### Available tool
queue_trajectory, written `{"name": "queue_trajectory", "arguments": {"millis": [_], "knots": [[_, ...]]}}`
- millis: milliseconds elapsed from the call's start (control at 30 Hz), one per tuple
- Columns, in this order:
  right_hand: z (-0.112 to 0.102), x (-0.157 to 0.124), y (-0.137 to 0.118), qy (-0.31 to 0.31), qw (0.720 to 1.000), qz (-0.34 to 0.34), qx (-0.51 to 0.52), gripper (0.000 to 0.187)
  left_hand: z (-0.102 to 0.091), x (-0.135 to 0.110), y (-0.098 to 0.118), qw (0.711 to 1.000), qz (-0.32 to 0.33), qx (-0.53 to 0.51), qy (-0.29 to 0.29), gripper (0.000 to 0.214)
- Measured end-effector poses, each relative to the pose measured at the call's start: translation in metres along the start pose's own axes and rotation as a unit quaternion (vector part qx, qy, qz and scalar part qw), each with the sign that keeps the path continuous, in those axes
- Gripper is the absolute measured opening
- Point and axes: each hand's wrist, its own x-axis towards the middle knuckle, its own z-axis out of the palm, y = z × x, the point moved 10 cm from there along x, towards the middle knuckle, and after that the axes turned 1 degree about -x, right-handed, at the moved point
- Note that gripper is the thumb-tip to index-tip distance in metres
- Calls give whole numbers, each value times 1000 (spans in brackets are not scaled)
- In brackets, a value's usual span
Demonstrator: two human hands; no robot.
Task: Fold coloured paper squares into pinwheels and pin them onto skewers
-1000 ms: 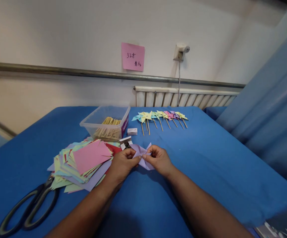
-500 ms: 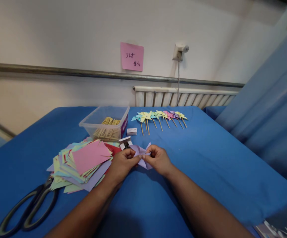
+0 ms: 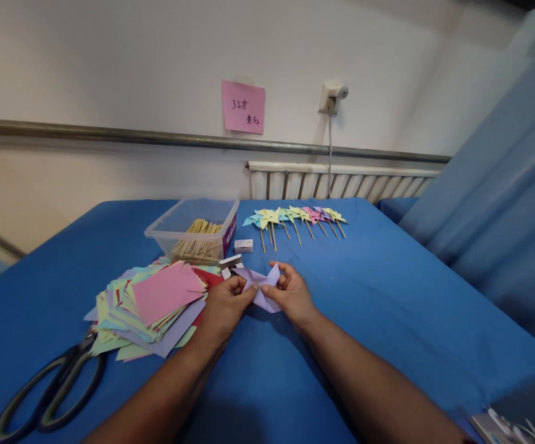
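A person's two bare hands meet above a blue-covered bench [image 3: 401, 296], holding one light purple paper [image 3: 261, 279] between them. The left hand [image 3: 226, 302] pinches the paper's left side, thumb on the near face, the other fingers partly hidden behind. The right hand [image 3: 297, 299] pinches it too, its thumb near the paper's middle, just beside the left thumb.

Over the last second, the right hand's grip has opened out: its forefinger, bent in close by the thumb before, now reaches higher, behind the paper's upper right point. The left hand has hardly shifted. This looks like a fresh hold while the paper is being shaped; it seems only part-folded, and no stick shows on it.

Just beyond the left fingers stands a small open box [image 3: 231, 262], with a small closed box [image 3: 244, 246] farther off. Left of those fingers lies a loose pile of coloured sheets [image 3: 168, 293]; past it, a clear tub [image 3: 174, 235] of thin sticks [image 3: 200, 239]. Scissors [image 3: 61, 388] lie far left, nearer the person. Well beyond the right fingers, a row of paper pinwheels [image 3: 269, 217] on sticks remains undisturbed.
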Motion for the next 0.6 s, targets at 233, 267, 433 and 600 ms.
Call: {"name": "queue_trajectory", "arguments": {"millis": [233,267,433,600], "knots": [[1,1,-2,-22,1000,-16,-8,50,11,-4,0,998,-33,-31,-44,27],[1,1,-3,-29,999,-18,-14,49,10,-3,-1,998,-34,-31,-39,27],[-38,11,-31,44,981,-77,-175,36,-8,6,-14,992,-53,-108,27,24],[-80,20,-38,52,952,-81,-292,18,-21,11,-16,979,-53,-186,64,24]]}}
